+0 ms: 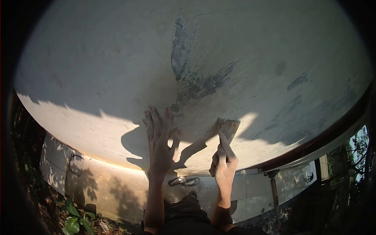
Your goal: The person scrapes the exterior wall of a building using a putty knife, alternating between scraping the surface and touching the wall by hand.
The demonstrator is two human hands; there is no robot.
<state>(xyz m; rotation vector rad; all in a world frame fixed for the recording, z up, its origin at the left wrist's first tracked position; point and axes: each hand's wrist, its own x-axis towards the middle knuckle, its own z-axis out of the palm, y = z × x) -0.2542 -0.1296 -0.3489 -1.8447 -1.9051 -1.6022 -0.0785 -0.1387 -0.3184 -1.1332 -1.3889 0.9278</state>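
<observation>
My left hand point(158, 143) is raised against the pale wall point(98, 62), fingers stretched upward and thumb apart; whether the whole palm touches cannot be told. In my right hand point(225, 162) is a putty knife point(228, 128), its worn flat blade pointing up at the wall's surface. The fingers wrap round its handle and hide it. Above both hands the wall carries dark grey scraped patches point(181, 49), with a further smear point(213, 82) running off to the right. Shadows of the hands fall across the sunlit lower strip.
Below the wall lies a paved floor point(121, 196) with a pair of sandals point(184, 181) near its base. A leafy plant point(74, 219) grows at the lower left. A dark red band point(313, 145) edges the wall on the right, and a post point(274, 192) stands beneath it.
</observation>
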